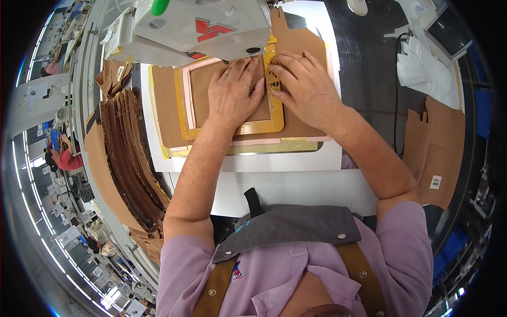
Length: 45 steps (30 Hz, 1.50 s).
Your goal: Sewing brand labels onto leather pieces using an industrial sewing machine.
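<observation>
Here both grips, L hand (232,92) & R hand (303,87), press flat, open, on brown leather panel (203,87), nothing clasped.

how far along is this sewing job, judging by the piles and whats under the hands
Done: a fanned stack of brown pieces lies to the left. In hand: left hand and right hand press a tan piece in the yellow template under the sewing machine. Left: flat tan pieces wait at right.

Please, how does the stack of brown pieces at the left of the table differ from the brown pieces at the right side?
The left stack is dark brown; the right pieces are lighter tan. The left stack holds many thin curved pieces fanned on edge; the right pieces are few, broad, and lie flat. One right piece bears a small white label; none shows on the left stack. Neither hand touches either: both look like cut sheet material.
</observation>
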Tool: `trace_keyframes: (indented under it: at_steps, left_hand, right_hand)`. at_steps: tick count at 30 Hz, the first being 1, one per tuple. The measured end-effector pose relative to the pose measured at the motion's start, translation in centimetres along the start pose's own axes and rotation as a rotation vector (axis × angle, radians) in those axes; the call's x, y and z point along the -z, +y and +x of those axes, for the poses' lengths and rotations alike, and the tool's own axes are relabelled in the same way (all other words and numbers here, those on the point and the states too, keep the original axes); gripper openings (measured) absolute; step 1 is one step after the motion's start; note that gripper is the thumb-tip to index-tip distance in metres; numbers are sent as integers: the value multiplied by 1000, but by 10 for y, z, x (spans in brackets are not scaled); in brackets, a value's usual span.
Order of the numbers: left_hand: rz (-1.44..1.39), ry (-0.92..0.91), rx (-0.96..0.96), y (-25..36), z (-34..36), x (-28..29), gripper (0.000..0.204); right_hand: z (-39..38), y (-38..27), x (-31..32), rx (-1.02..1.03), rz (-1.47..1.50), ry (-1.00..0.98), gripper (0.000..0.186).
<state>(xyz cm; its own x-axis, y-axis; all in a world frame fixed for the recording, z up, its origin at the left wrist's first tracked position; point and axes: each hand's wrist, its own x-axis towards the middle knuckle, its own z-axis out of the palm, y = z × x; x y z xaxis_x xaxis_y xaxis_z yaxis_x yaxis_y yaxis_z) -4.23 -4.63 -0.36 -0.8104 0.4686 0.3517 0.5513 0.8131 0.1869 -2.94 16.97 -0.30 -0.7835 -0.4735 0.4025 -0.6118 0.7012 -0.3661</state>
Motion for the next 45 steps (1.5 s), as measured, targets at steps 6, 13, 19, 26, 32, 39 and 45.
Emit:
trace_keyframes:
  at_steps: [6,13,19,26,32,39,45]
  left_hand:
    - [23,-23,51,8,3,-3,45]
    - [-65,-35,75,4,1,-4,52]
    - [-136,-116,158,3,4,-2,52]
    - [-231,-46,22,-7,-2,-5,48]
    - [-210,-78,34,-1,0,-2,41]
    - [-255,-69,9,-3,-8,0,41]
    - [-227,-87,50,1,-7,2,42]
  right_hand:
    - [3,46,15,-151,-143,171,46]
    - [13,76,5,-371,-119,145,48]
    - [24,73,12,-489,-35,-45,43]
    - [18,80,1,-437,-70,58,29]
    - [16,83,-3,-420,-37,100,25]
    - [16,84,-6,-383,-40,114,24]
    - [16,90,-6,-392,12,91,23]
